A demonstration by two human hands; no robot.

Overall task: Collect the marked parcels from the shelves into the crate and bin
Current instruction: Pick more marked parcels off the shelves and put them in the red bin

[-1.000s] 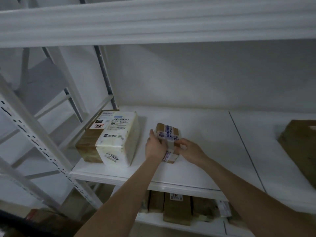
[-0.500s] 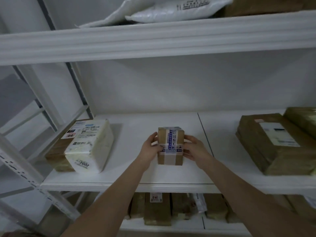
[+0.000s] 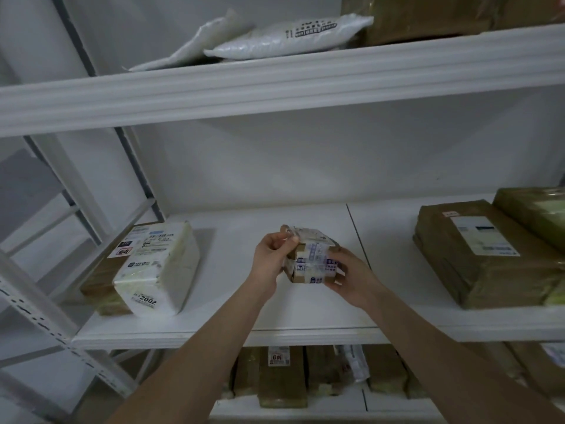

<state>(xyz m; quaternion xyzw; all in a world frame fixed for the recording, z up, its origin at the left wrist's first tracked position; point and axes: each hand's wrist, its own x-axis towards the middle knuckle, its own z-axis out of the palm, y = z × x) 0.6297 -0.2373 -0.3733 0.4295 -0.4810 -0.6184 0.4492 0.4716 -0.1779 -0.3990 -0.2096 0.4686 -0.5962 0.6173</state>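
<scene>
Both hands clamp the small taped carton (image 3: 313,258): the left hand (image 3: 270,258) pinches its far top corner, the right hand (image 3: 351,280) cups its near right side. It hangs just above the middle white steel shelf (image 3: 232,319), tipped since a moment ago, likely a label check; right, a big crinkled kraft-paper parcel (image 3: 477,255); left, a glossy film-wrapped pack (image 3: 159,267) marked 2002.

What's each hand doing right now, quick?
Left hand: closed, gripping the small taped parcel on its left side.
Right hand: closed, holding the same parcel from the right.
</scene>
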